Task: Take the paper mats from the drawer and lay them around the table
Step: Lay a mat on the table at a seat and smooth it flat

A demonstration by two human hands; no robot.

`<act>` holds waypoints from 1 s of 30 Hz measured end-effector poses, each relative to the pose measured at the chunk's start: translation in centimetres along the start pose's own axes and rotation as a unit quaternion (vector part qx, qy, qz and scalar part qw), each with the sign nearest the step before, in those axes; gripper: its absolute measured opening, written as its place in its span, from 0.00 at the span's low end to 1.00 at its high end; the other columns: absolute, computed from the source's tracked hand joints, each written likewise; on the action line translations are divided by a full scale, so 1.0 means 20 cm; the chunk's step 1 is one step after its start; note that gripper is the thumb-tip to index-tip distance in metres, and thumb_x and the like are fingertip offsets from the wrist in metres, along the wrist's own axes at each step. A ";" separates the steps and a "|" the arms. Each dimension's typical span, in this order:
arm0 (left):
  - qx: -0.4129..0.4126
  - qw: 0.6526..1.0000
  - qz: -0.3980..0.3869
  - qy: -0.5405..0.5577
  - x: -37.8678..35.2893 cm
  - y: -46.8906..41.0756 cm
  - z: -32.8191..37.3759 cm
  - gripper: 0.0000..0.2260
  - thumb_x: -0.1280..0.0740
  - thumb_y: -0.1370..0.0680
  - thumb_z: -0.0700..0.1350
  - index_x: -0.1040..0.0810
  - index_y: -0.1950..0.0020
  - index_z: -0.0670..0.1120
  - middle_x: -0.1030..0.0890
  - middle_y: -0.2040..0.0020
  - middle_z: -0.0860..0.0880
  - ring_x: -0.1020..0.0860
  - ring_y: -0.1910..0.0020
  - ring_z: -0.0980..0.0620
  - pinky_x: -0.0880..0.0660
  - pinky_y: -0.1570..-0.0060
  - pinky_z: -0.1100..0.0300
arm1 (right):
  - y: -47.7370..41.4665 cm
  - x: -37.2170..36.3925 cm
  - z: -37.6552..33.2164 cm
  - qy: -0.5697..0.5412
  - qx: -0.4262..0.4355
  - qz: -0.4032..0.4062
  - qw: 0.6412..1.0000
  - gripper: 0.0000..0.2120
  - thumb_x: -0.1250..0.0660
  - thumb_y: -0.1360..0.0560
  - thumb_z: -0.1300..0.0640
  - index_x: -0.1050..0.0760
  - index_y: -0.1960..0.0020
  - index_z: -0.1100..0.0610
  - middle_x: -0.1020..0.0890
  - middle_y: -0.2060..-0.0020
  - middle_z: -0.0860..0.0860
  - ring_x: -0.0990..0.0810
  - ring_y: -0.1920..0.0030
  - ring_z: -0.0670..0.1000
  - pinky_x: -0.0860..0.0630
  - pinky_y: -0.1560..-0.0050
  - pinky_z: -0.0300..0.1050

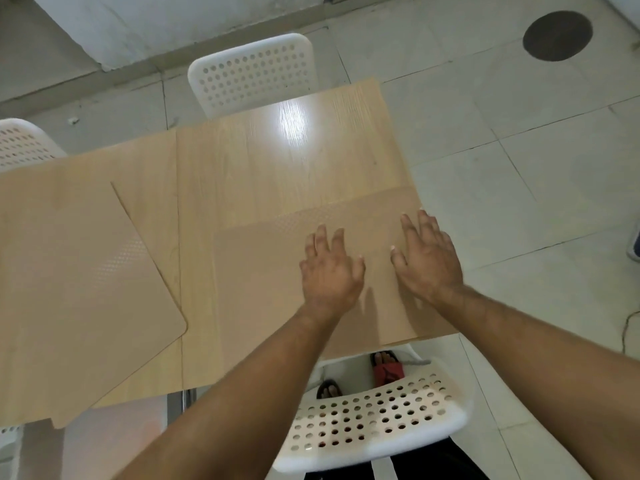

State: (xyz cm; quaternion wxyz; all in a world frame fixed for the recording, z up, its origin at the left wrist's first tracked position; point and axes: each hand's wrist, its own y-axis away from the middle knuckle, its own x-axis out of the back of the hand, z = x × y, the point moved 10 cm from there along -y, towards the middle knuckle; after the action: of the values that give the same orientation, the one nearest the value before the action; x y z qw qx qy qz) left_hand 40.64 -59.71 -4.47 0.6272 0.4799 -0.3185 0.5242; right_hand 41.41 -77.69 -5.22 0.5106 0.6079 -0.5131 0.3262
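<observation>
A tan paper mat lies flat at the near right end of the light wooden table. My left hand rests on this mat with its fingers spread and slightly bent. To its right, my right hand lies flat on the same mat, close to the mat's right edge. A second tan paper mat lies on the left part of the table, turned at an angle, with its near edge past the table's front edge. Neither hand grips anything.
A white perforated chair stands between me and the table, and my sandalled feet show under it. Another white chair stands at the far side and a third at the far left. Tiled floor extends to the right.
</observation>
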 end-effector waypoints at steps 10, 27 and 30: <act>-0.038 0.998 -0.010 -0.041 -0.29 -0.11 0.08 0.30 0.50 0.19 0.63 0.49 0.19 0.55 0.53 0.17 0.49 0.53 0.19 0.45 0.43 0.27 0.41 | -0.30 -0.09 -0.05 0.039 0.049 -0.021 0.998 0.34 0.50 0.18 0.40 0.57 0.18 0.51 0.57 0.19 0.57 0.58 0.19 0.58 0.55 0.22 0.56; -0.033 0.998 0.008 -0.055 -0.34 -0.10 0.06 0.30 0.51 0.19 0.63 0.50 0.18 0.56 0.53 0.17 0.50 0.54 0.19 0.47 0.43 0.28 0.39 | 0.27 -0.31 0.14 0.051 0.088 0.047 0.994 0.33 0.48 0.20 0.43 0.44 0.20 0.59 0.43 0.21 0.60 0.47 0.20 0.58 0.45 0.22 0.59; -0.025 0.998 -0.012 -0.058 -0.35 -0.10 0.06 0.30 0.51 0.19 0.63 0.52 0.18 0.56 0.56 0.17 0.50 0.56 0.19 0.46 0.44 0.27 0.37 | 0.28 -0.32 0.14 0.051 0.090 0.049 0.993 0.34 0.47 0.19 0.43 0.45 0.19 0.59 0.44 0.20 0.60 0.49 0.20 0.58 0.46 0.22 0.58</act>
State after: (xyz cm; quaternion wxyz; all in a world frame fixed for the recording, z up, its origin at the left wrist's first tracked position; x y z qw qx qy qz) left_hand 40.98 -63.19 -10.88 0.6259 0.4973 -0.3618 0.4797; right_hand 34.04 -78.23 -10.24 0.4625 0.6079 -0.4847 0.4261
